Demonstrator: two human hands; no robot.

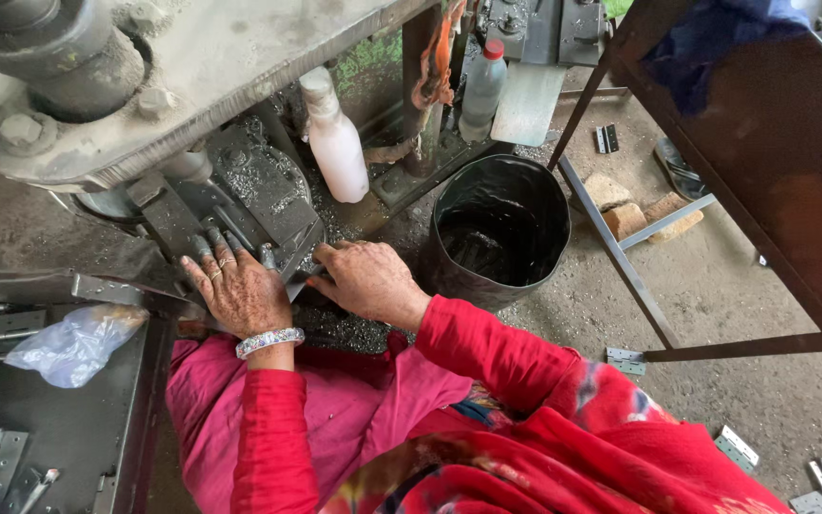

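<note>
— Head view, looking straight down: how do the hands sit?

— The left hand (240,290) lies flat, palm down, fingers spread and stretched forward onto the dark metal bed (259,205) of the press machine (145,86). Rings show on two fingers, a beaded bracelet (270,341) circles the wrist. It is pressing or resting there, not clenched round anything.

— And the right?

— The right hand (368,281) is just beside it, knuckles up, fingers curled down at the bed's front edge. Whether it grasps a piece underneath I cannot tell; the fingertips are hidden. Both red sleeves (487,352) angle in from the lower frame, elbows bent.

— What lies on the bed?

— Metal shavings, greasy and grey, scattered under and ahead of both hands.

— Around it?

— A white plastic bottle (337,143) stands behind the bed, a clear bottle with a red cap (482,90) farther back. A black bucket (497,228) sits right of the right hand. Left, a dark tray (68,428) carries a crumpled plastic bag (73,345) and flat hinges. The floor (715,286) is dusty concrete, with small hinges (736,447) lying loose and a rusty metal frame (763,190) standing over it.
</note>
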